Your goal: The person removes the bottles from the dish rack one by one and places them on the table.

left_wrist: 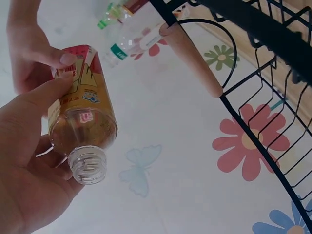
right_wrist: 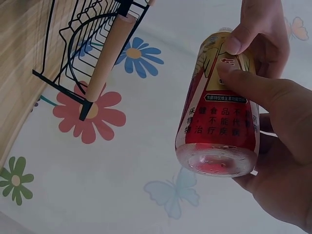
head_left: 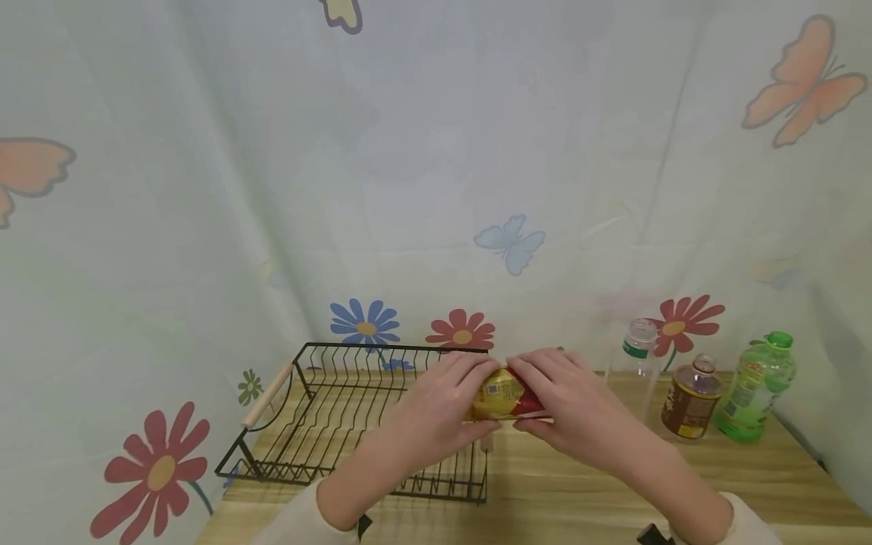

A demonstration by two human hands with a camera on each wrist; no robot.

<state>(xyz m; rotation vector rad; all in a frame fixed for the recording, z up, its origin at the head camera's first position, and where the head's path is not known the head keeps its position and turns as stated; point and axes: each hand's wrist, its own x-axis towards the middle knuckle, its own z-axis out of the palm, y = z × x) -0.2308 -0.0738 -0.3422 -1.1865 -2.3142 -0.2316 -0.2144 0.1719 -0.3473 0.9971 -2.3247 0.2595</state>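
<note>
A plastic drink bottle (head_left: 500,393) with a red and yellow label is held sideways in the air by both hands. My left hand (head_left: 443,401) grips it near the neck end; the uncapped mouth shows in the left wrist view, where the bottle (left_wrist: 85,112) looks clear inside. The base end is in my right hand (head_left: 568,405), whose thumb presses on the label. In the right wrist view the bottle's (right_wrist: 217,122) clear base faces the camera, and both thumbs lie close together on the label. In the head view the fingers cover both ends.
A black wire dish rack (head_left: 306,424) with wooden handles (head_left: 269,395) stands at left on the wooden table (head_left: 565,499). At right stand three uncapped-looking bottles: a clear one (head_left: 640,363), a brown-labelled one (head_left: 691,401) and a green one (head_left: 756,386). A flower-printed curtain (head_left: 409,189) hangs behind.
</note>
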